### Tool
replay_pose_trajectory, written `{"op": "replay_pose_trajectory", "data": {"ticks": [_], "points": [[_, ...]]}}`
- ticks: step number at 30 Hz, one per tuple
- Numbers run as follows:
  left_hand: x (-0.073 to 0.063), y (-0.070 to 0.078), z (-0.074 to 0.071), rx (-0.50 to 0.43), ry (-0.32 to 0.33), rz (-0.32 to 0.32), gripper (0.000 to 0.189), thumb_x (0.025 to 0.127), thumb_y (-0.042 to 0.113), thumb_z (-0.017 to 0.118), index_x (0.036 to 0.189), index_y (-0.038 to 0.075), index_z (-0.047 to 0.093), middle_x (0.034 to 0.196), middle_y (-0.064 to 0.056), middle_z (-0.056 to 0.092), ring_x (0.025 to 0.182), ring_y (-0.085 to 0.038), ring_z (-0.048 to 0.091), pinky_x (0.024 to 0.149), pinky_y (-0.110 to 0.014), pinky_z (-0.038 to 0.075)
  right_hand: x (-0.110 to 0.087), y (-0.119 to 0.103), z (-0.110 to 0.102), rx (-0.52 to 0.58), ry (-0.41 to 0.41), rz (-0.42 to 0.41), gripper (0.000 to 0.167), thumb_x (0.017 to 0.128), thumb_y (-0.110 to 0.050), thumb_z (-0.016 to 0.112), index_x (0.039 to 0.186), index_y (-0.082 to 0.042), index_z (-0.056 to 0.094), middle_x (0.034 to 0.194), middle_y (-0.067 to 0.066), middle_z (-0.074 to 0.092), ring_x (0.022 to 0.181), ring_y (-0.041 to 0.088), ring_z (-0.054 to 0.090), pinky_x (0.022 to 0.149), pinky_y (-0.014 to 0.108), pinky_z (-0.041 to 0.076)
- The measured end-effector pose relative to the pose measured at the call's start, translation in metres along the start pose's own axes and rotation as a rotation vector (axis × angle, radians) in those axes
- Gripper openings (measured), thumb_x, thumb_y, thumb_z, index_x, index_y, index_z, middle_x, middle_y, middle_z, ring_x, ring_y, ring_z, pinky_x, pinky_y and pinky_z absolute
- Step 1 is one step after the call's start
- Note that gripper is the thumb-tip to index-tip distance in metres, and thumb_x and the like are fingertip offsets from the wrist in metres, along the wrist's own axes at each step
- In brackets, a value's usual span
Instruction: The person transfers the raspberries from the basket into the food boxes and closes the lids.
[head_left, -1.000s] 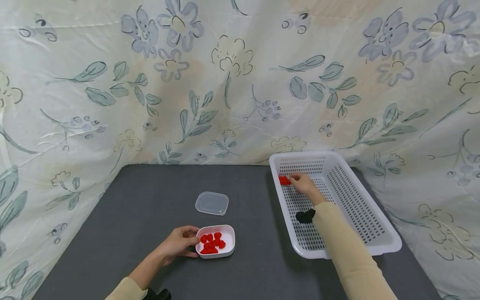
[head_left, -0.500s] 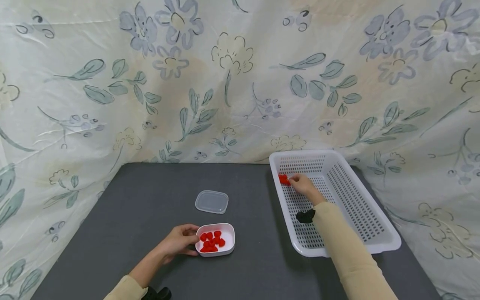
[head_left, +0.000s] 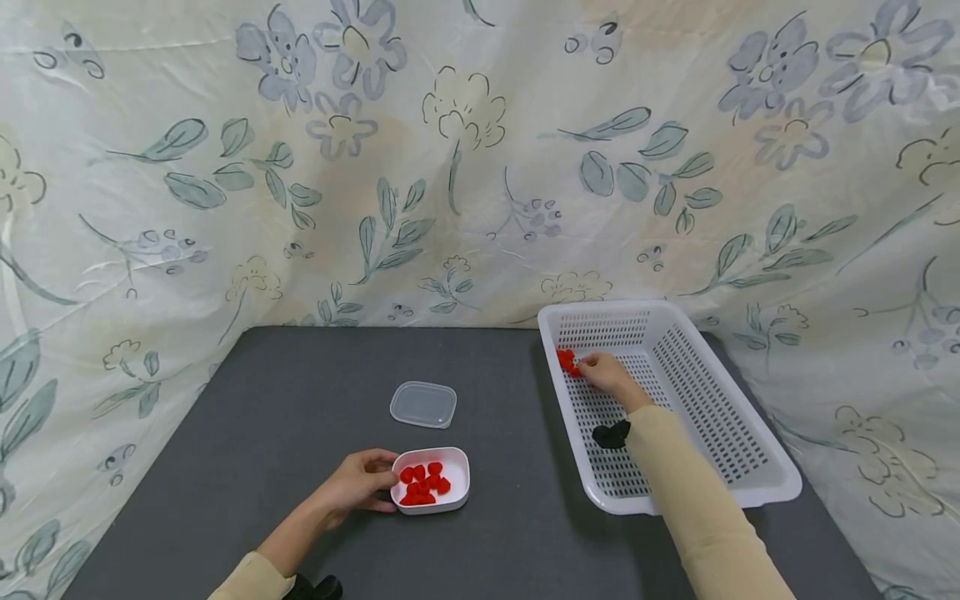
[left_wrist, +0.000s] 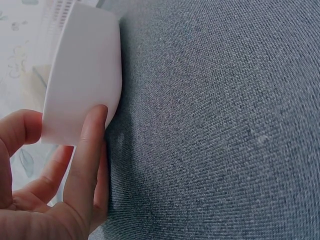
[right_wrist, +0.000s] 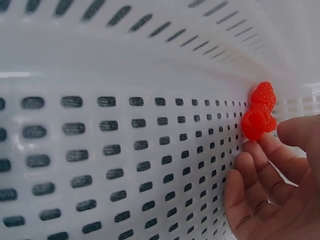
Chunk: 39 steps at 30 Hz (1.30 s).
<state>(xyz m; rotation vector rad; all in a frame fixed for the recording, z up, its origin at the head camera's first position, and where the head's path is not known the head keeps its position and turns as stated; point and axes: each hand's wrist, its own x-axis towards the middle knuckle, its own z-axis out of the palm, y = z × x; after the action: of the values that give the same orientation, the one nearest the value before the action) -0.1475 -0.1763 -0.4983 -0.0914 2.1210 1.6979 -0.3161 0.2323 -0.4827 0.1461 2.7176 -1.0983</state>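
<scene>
My left hand holds the left end of a small white plastic container, thumb at its rim and fingers against its outer wall. Several red raspberries lie inside it. My right hand reaches into a white slotted basket. There its thumb and fingertips are at a small cluster of raspberries by the basket's left wall. The thumb and the finger beside it stand apart, with the nearest berries just beyond their tips. Some berries may be hidden behind the fingers.
A clear, flat lid lies on the dark grey table behind the container. Black camera gear is on the right wrist, inside the basket. A flowered cloth hangs behind the table.
My right hand has shifted slightly down in the basket, and more of the raspberry cluster shows beside its fingertips. My left hand and the container have stayed in place.
</scene>
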Motion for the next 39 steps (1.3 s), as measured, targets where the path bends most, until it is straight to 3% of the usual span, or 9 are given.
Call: {"op": "replay_pose_trajectory", "data": {"ticks": [7, 13, 24, 39], "points": [[0.000, 0.000, 0.000, 0.000, 0.008, 0.000, 0.045, 0.085, 0.007, 0.060, 0.124, -0.010, 0.045, 0.105, -0.019, 0.058, 0.082, -0.022, 0.062, 0.066, -0.041, 0.057, -0.005, -0.003, 0.002, 0.015, -0.048, 0.036, 0.036, 0.094, -0.022, 0.044, 0.117, 0.003, 0.055, 0.092, 0.012, 0.054, 0.079, 0.020, 0.052, 0.062, 0.025, 0.050], [-0.001, -0.001, 0.000, -0.002, 0.011, -0.008, 0.045, 0.084, 0.007, 0.061, 0.123, -0.010, 0.045, 0.104, -0.018, 0.058, 0.081, -0.021, 0.062, 0.067, -0.040, 0.057, -0.010, -0.007, 0.004, 0.073, -0.091, 0.036, 0.035, 0.094, -0.020, 0.044, 0.116, 0.005, 0.054, 0.099, 0.014, 0.056, 0.085, 0.020, 0.054, 0.069, 0.028, 0.054], [-0.001, -0.001, 0.000, 0.008, 0.011, -0.005, 0.045, 0.085, 0.007, 0.061, 0.123, -0.009, 0.045, 0.105, -0.019, 0.058, 0.082, -0.022, 0.062, 0.067, -0.040, 0.057, -0.012, -0.011, 0.006, 0.137, -0.118, 0.051, 0.030, 0.095, -0.019, 0.046, 0.109, 0.005, 0.057, 0.097, 0.015, 0.061, 0.077, 0.018, 0.060, 0.071, 0.028, 0.055], [0.000, -0.001, 0.001, -0.008, 0.001, -0.001, 0.046, 0.085, 0.006, 0.059, 0.124, -0.010, 0.044, 0.104, -0.019, 0.057, 0.082, -0.022, 0.062, 0.067, -0.041, 0.057, -0.006, -0.005, 0.004, 0.405, -0.334, 0.034, 0.035, 0.096, -0.026, 0.045, 0.118, 0.001, 0.047, 0.078, 0.002, 0.054, 0.063, 0.009, 0.051, 0.057, 0.019, 0.045]]}}
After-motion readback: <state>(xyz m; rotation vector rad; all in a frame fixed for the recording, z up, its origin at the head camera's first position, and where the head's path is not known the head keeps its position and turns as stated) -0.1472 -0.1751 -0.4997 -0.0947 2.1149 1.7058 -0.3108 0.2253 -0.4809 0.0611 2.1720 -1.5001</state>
